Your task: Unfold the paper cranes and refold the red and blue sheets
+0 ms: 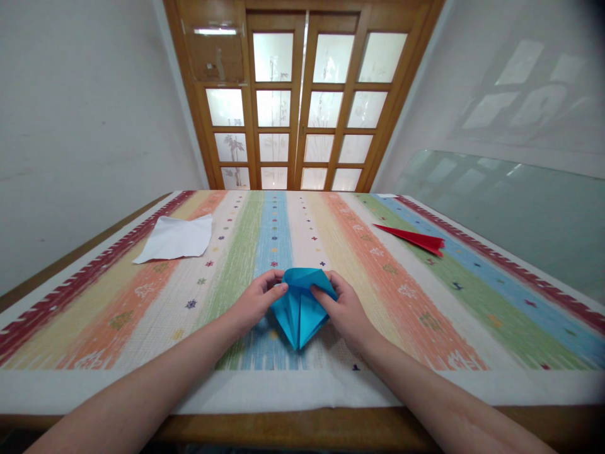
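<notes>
A sheet of blue origami paper (302,312), partly folded, is held between my two hands over the middle of the table's near side. Its lower end narrows to a point toward me, with creases running down the centre and a flap bent over at the top. My left hand (265,295) pinches the upper left edge, thumb on the near face. On the opposite edge, my right hand (341,302) grips with its thumb pressed onto the paper and the fingers behind, mostly hidden.
A striped, patterned cloth (236,302) covers the wooden table (283,432). White paper (177,238) lies at the left, and a narrow folded red paper piece (413,238) at the right. A glass panel (501,214) leans by the right wall. Wooden doors (302,94) stand beyond.
</notes>
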`<state>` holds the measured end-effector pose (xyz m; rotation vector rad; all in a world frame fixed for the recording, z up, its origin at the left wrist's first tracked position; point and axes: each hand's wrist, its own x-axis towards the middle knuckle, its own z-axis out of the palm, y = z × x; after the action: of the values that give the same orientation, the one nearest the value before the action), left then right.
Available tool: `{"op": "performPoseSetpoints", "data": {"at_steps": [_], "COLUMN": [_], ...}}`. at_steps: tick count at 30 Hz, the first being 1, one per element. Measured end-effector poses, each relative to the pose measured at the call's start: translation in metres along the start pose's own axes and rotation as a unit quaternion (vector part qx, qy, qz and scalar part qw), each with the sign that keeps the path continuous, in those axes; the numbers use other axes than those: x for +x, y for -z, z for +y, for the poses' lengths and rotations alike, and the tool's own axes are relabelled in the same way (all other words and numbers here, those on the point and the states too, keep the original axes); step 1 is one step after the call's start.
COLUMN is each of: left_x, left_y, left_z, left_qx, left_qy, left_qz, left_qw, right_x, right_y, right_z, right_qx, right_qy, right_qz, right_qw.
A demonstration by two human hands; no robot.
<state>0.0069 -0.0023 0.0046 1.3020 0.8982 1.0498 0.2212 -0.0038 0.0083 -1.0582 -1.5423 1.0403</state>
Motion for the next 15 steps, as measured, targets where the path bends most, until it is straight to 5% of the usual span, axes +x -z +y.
{"op": "performPoseSetpoints", "data": {"at_steps": [6, 15], "left_x": [0.0008, 0.0006], "left_y": [0.0015, -0.0024], "left_z": [-0.0043, 0.002], "left_qx": [0.006, 0.079], "left_qy": [0.033, -0.016], "left_qz": [0.046, 0.008], "left_qw": [0.998, 0.997], "right_x": [0.0003, 0.0011], "right_y": [0.001, -0.0003], "right_z": [0.0066, 0.0081], "right_qx": [0.0, -0.023], "right_qy": [-0.008, 0.007], "right_qz": [-0.011, -0.011], "right_qw": [1.0, 1.0]}}
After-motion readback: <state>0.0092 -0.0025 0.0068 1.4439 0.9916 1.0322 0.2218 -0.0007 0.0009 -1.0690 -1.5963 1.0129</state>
